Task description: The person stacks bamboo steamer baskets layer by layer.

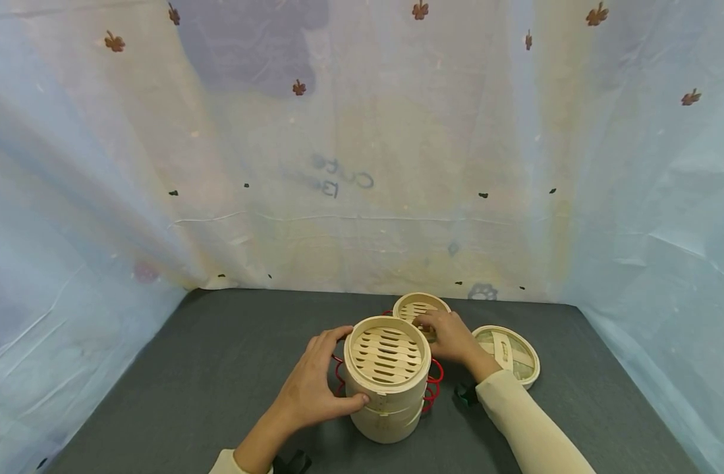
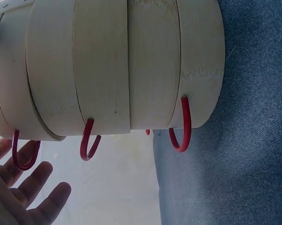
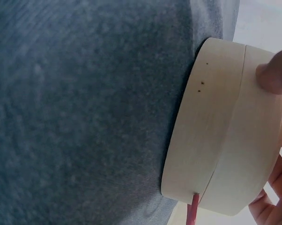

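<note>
A stack of round bamboo steamer baskets (image 1: 387, 408) stands at the front of the table, its slatted top facing up. My left hand (image 1: 317, 388) holds its upper left side, thumb on the front wall and fingers by the rim. In the left wrist view, spread fingers (image 2: 46, 176) show beside the stacked tiers (image 2: 101, 65) and a red loop (image 2: 24, 159). Behind the stack, my right hand (image 1: 453, 339) grips the rim of another bamboo steamer basket (image 1: 404, 304). In the right wrist view, my thumb (image 3: 276, 75) lies against that basket's wall (image 3: 216, 117).
A round woven bamboo lid (image 1: 530, 359) lies right of the right forearm. Red loops (image 1: 435, 382) stick out from the sides of the stack. The dark grey table (image 1: 237, 355) ends at a pale hanging sheet (image 1: 397, 131) at the back and sides.
</note>
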The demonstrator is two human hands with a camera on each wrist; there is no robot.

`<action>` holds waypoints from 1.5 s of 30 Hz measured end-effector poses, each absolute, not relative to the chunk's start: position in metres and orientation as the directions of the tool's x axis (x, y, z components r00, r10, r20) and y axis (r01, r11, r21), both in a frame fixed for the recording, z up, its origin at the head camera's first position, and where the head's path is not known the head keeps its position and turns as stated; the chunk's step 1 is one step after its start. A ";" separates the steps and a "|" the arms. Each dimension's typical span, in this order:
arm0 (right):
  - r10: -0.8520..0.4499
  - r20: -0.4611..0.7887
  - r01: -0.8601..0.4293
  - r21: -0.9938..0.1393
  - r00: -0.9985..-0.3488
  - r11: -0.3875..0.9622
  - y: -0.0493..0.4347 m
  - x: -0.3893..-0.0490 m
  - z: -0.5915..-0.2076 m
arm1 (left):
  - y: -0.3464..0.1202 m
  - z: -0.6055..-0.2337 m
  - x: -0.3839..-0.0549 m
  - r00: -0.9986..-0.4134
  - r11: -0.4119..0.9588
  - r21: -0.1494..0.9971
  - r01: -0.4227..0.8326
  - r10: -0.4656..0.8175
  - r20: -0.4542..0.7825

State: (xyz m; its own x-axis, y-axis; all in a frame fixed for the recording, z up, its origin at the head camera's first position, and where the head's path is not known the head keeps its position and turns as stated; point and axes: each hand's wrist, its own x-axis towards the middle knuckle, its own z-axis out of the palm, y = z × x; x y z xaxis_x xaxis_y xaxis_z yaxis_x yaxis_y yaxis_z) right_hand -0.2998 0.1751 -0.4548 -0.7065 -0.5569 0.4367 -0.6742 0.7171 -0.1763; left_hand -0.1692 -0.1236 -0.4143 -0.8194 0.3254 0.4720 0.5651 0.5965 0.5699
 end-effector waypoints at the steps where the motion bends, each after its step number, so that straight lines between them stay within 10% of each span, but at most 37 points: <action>1: -0.553 0.438 -0.671 -0.177 -0.709 0.720 0.175 -0.299 -0.454 | -0.124 -0.414 -0.169 -0.820 0.595 0.572 0.564 0.325 0.471; 45: -0.498 0.520 -0.655 -0.169 -0.694 0.737 0.188 -0.275 -0.389 | -0.124 -0.416 -0.172 -0.839 0.507 0.669 0.544 0.327 0.434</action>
